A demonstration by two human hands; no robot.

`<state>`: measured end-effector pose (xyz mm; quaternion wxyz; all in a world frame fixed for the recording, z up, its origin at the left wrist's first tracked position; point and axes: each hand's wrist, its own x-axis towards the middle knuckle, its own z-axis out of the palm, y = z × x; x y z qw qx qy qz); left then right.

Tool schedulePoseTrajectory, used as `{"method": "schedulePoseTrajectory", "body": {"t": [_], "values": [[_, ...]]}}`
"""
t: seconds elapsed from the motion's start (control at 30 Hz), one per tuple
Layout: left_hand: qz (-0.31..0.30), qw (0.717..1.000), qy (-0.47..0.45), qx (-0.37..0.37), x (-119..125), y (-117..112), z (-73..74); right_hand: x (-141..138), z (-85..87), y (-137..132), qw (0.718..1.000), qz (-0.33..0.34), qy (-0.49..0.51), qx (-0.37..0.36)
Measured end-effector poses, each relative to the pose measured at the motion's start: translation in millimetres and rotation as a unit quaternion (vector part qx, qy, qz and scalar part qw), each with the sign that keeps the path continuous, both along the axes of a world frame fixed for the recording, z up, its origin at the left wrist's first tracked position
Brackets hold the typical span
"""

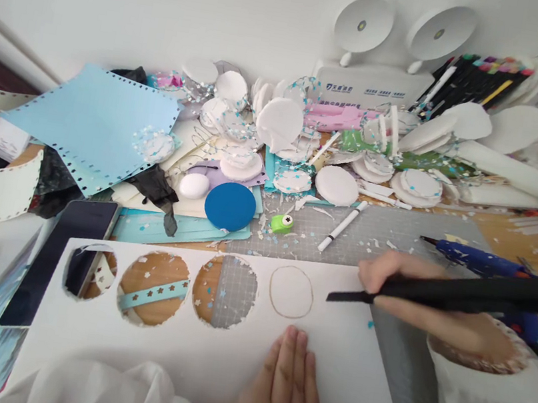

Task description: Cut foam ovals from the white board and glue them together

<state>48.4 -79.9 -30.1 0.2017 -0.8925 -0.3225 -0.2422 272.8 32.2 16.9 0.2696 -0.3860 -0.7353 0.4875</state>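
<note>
A white foam board lies in front of me, with three ragged-edged round holes along its far side and a pencil-drawn circle to the right of them. Flat on the board just below that circle rests my left hand, fingers stretched out and close together. My right hand grips a long black knife with a narrow dark blade. The blade points left, over the board's right part and to the right of the drawn circle. Whether its tip touches the board I cannot tell.
Behind the board are a blue disc, a green paper punch, a white marker and several white foam discs. A blue glue gun lies right, a phone left. A twin-lamp emergency light stands against the wall.
</note>
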Motion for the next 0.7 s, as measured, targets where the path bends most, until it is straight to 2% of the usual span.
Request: {"method": "schedulePoseTrajectory", "body": {"t": [0.07, 0.17, 0.3, 0.47, 0.7], "values": [[-0.001, 1.0, 0.005, 0.002, -0.8, 0.7, 1.3, -7.2, 0.7, -5.5, 0.995, -0.072, -0.002, 0.062], [-0.007, 1.0, 0.014, 0.008, -1.6, 1.3, 2.5, -30.7, -3.8, -22.0, 0.982, -0.102, -0.039, 0.154], [0.009, 1.0, 0.0, 0.021, 2.5, -1.6, -1.9, -57.4, -14.2, -46.1, 0.977, -0.076, -0.041, 0.196], [0.034, 0.999, -0.02, 0.023, 7.4, -6.0, -8.4, -65.2, -18.3, -54.1, 0.972, -0.05, -0.044, 0.226], [-0.042, 0.998, 0.04, 0.031, -4.2, 2.8, 5.8, -69.4, -26.8, -54.6, 0.963, -0.037, -0.07, 0.259]]}}
